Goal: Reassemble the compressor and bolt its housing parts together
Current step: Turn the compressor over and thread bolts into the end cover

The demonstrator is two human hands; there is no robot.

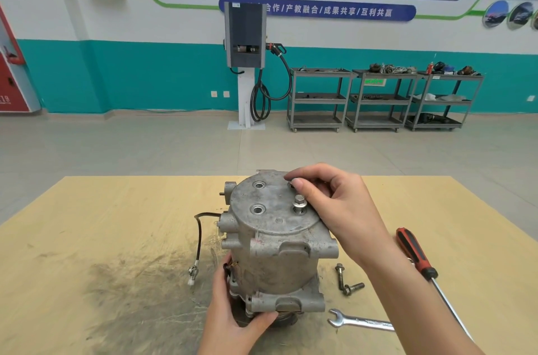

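A grey metal compressor stands upright on the wooden table, round end cover facing up. One bolt sticks up from a hole on the cover's right side, and two empty holes show on the left. My right hand hovers over the cover's far right, thumb and fingertips pinching a second bolt at another hole, mostly hidden by the fingers. My left hand grips the compressor's lower end near the table. Two loose bolts lie on the table to the right.
A spanner lies at the front right, beside a red-and-black screwdriver. A black wire with a white plug trails left from the compressor. Beyond the table are open floor, a charging post and several grey trolleys.
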